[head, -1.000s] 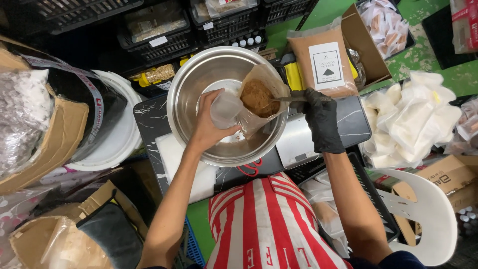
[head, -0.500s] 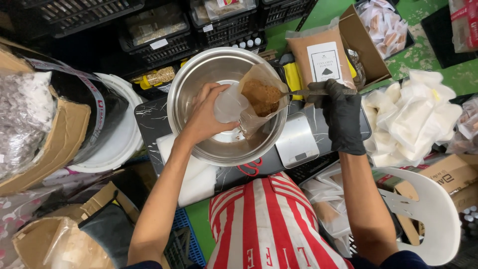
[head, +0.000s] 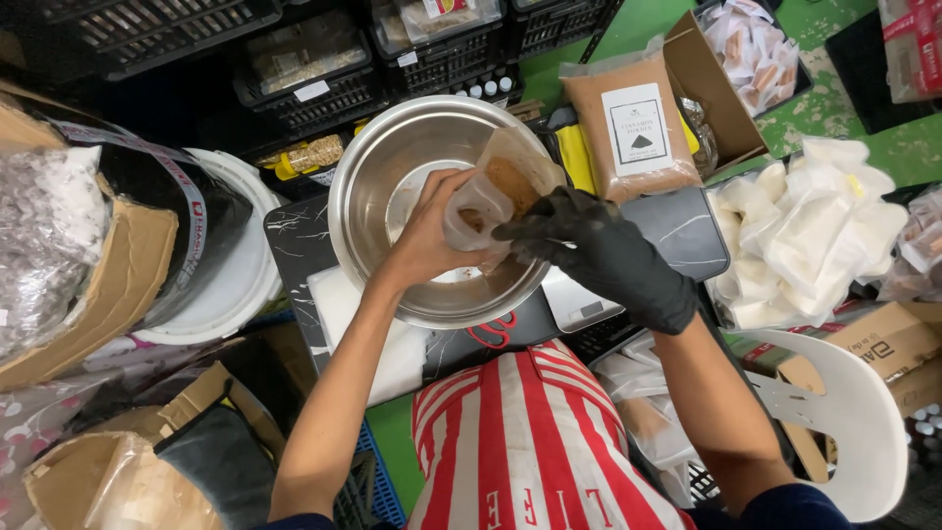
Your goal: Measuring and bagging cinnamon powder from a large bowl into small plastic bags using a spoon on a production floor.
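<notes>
My bare left hand (head: 432, 231) grips a small clear plastic bag (head: 496, 191) with brown powder inside, held over a large steel bowl (head: 368, 196). My right hand (head: 594, 245), in a black glove, reaches across to the bag's top edge and pinches it. The bag tilts toward the upper right. The bowl rests on a dark tray with a white scale (head: 579, 304) under its right side. A big pouch of brown powder with a white label (head: 633, 123) stands behind the bowl.
A heap of white plastic bags (head: 824, 231) lies at right, a cardboard box (head: 726, 69) behind it. Black crates (head: 314, 64) line the back. A white bucket in a black sack (head: 211, 255) sits at left. A red-and-white striped bag (head: 530, 442) is in front, a white chair (head: 854, 412) at right.
My gloved right hand has moved left from beside the bowl onto the bag's mouth. The left hand has kept its hold on the bag over the bowl.
</notes>
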